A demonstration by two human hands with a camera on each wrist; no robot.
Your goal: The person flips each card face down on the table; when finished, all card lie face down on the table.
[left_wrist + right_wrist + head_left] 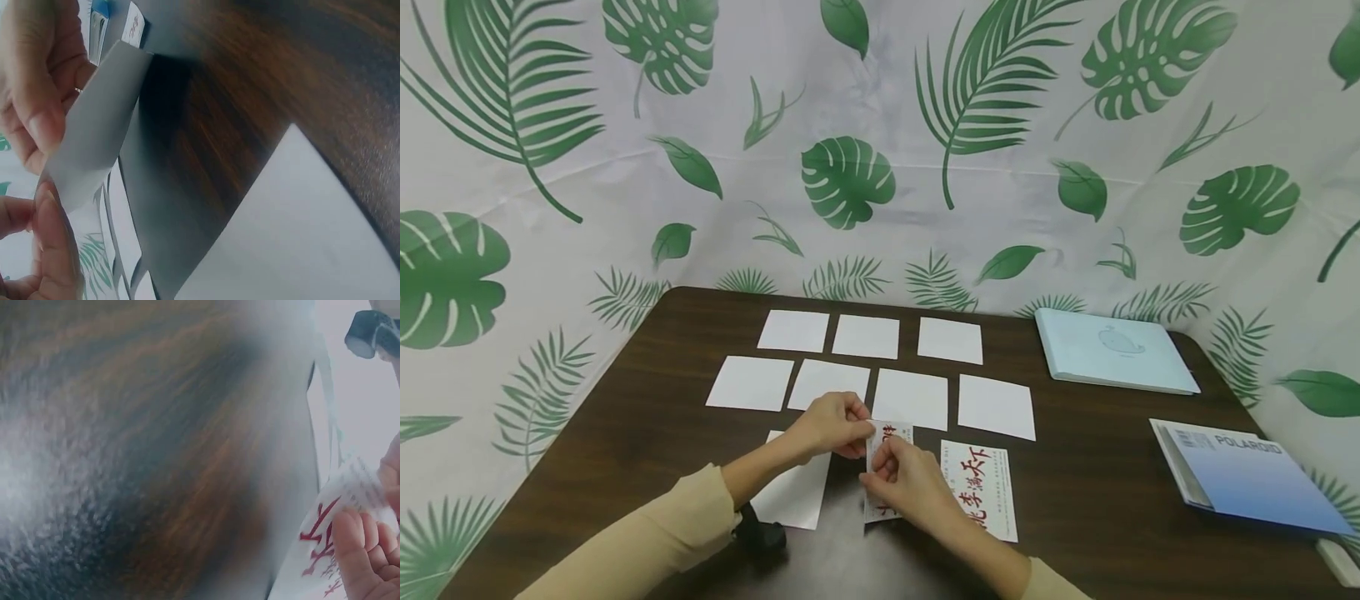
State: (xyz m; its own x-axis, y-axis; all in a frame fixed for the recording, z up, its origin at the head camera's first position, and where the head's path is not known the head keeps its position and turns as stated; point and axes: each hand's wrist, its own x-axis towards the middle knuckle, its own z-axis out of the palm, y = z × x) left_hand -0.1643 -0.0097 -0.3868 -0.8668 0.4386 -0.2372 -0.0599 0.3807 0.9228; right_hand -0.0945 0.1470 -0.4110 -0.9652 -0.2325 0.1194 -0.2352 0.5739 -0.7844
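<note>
Both hands hold a card with red brush-style Chinese characters (pixel 880 512) above the front middle of the table. My left hand (pixel 833 427) pinches its upper left edge between thumb and fingers. With curled fingers, my right hand (pixel 913 483) grips the card from the right, covering part of the lettering. The left wrist view shows the card's plain greyish back (pixel 94 131), slightly bent. A second card with red characters (pixel 992 492) lies flat beside the right forearm. Under the left wrist lies a blank white card (pixel 801 492), partly hidden.
Two rows of blank white cards (pixel 748 383) lie farther back. A pale blue album with a whale (pixel 1116 350) sits at the back right. A blue Polaroid packet (pixel 1255 479) rests on the right, near a small white object (pixel 1337 562). Leaf-patterned cloth (pixel 880 108) hangs behind the table.
</note>
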